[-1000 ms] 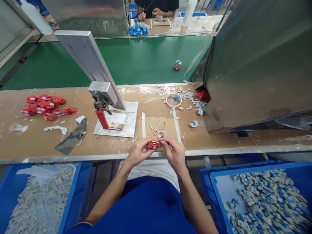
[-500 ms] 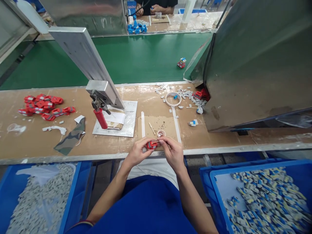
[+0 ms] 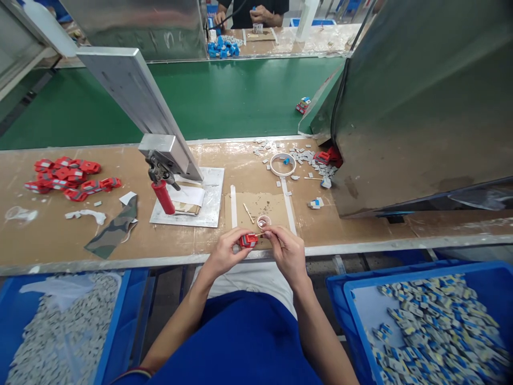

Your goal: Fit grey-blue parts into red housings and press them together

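Note:
At the table's front edge my left hand (image 3: 227, 250) grips a small red toy car body (image 3: 248, 240) between thumb and fingers. My right hand (image 3: 286, 251) pinches a thin wooden stick (image 3: 260, 234), its tip at the right side of the red piece. Just beyond the hands stands a small clear cup (image 3: 263, 221), and a second pale stick (image 3: 248, 213) lies to its left on the brown work mat (image 3: 276, 206). A white and blue part (image 3: 316, 203) rests on the table to the right.
A press with a red handle (image 3: 163, 198) stands left of the mat; red bodies (image 3: 64, 174) are heaped far left. A tape roll (image 3: 282, 164) lies among grey pieces. Blue bins (image 3: 348, 299) flank me. Beyond the green belt (image 3: 240, 96), a person's hands (image 3: 262, 15) work.
The stick and my right hand have drawn slightly right from the red piece. The toy on the green belt has shifted right. The whole view has moved a little.

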Demonstrator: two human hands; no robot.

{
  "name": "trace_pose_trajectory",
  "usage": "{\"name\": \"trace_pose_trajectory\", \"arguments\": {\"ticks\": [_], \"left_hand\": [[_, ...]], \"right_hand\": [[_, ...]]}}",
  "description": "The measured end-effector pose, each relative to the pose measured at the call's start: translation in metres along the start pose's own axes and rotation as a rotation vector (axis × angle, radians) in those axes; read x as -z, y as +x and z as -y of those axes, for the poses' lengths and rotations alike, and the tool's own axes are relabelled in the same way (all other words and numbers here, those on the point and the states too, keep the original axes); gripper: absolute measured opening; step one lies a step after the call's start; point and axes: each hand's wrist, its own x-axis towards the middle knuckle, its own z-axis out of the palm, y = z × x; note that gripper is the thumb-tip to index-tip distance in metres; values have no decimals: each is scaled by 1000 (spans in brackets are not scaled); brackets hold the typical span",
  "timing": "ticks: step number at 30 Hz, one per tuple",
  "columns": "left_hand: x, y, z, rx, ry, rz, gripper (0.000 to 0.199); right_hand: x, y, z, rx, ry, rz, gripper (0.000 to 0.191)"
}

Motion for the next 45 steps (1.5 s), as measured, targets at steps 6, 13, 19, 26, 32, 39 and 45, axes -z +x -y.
{"name": "trace_pose_trajectory", "arguments": {"ticks": [6,13,19,26,32,39,45], "left_hand": [[0,-1,0,-5,-3,3,30],[-1,-1,0,-28,-13,-2,31],[-1,-1,-2,-32,-15,-3,28],[0,-3,0,-35,-49,-14,32],[-3,-9,3,73,-281,9,31],[-2,-11,6,150,-446,14,39],[13,-8,2,77,-237,-42,44]], "right_hand": [[5,-1,6,4,-5,51,22],[7,-1,11,11,11,81,21],[-3,0,16,17,82,59,18],[7,-3,7,-102,145,-82,18],[10,3,-18,-121,45,-260,18],[-13,5,-31,-140,27,-143,22],[9,2,-45,-176,8,-235,39]]}}
